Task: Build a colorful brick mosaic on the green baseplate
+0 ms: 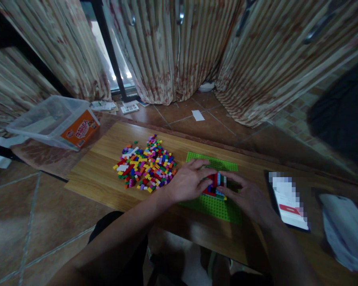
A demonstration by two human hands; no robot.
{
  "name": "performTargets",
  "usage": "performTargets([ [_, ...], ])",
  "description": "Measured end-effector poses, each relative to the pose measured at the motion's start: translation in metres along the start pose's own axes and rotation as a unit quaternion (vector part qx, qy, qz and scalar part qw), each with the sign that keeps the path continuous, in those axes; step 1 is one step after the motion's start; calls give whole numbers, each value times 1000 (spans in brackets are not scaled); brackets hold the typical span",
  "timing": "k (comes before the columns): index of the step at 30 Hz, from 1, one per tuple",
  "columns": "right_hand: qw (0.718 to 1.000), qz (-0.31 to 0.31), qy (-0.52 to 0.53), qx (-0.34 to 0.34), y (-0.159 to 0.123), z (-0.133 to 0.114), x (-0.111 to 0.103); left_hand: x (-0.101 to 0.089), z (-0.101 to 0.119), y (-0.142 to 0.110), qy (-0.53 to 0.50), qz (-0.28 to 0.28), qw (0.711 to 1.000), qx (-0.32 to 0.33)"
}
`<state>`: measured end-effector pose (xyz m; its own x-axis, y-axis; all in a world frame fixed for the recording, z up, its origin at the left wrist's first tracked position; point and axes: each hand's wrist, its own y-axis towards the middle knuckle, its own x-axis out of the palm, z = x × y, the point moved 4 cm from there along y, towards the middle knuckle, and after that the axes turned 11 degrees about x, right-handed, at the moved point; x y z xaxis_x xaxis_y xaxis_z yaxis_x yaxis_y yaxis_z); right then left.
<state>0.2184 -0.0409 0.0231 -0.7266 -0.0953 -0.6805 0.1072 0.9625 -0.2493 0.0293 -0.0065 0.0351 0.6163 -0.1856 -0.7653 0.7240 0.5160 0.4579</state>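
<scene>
A green studded baseplate (214, 209) lies on the wooden table under both my hands. Over its middle is a small build of toy bricks (216, 186) in red, light blue, white and yellow, partly covered by fingers. My left hand (192, 180) grips the build from the left, its fingers bent over the red part. From the right, the thumb and fingers of my right hand (246, 192) close on the light blue and white side. Whether the build is fixed to the baseplate cannot be seen. A heap of loose bricks (149, 165) in many colours lies left of my left hand.
A tablet (289, 202) with a lit screen lies right of the baseplate on the table (98, 167). Beyond it sits a pale plastic-wrapped item (346, 230). A clear plastic bin (52, 119) with an orange label stands past the table's left end. Curtains (173, 51) hang behind.
</scene>
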Motion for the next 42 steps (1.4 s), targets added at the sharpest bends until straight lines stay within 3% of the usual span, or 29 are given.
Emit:
performTargets([
  [5,999,0,29,-25,0,1,2,19,9,2,92,-59,994,23],
  [13,999,-15,38,18,1,3,2,19,13,2,139,-90,986,-6],
  [23,999,-20,39,-7,0,3,3,18,25,7,188,-104,976,-24],
  [33,1000,-23,-5,14,-2,-1,0,21,20,1,139,-92,985,-31],
  [38,999,-24,-26,26,-1,4,1,9,16,-3,105,-53,993,-22],
  [42,998,-24,-43,40,1,10,1,-20,-4,-6,111,-9,992,-67],
])
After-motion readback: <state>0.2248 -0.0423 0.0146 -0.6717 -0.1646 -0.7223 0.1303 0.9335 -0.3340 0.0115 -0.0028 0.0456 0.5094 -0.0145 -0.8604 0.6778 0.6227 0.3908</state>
